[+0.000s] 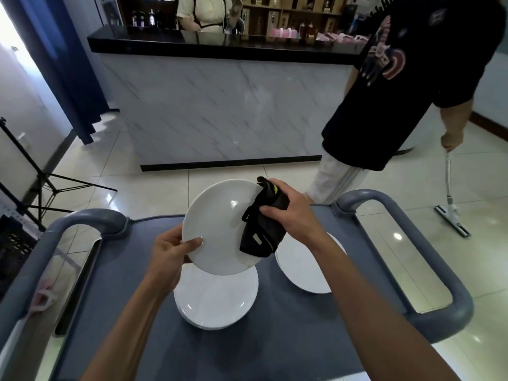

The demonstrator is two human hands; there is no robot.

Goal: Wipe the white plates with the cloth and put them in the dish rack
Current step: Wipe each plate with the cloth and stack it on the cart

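- Plate (308, 266) under the right hand (291, 213): mostly hidden by the forearm.
- Stack of plates (217, 301) below the left hand (167, 257): far edge covered by the held plate (220, 229).

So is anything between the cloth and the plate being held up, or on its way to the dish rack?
Nothing between them: the right hand presses the black cloth straight onto the raised plate, held by the left hand. No dish rack shows in this view, so that path can't be judged.

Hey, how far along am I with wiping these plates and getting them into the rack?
Nothing looks finished: no dish rack shows in this view. In hand: your left hand grips the raised plate by its rim while your right hand presses the black cloth to it. Left: the stack of plates and another plate on the cart remain, whether wiped I can't tell.
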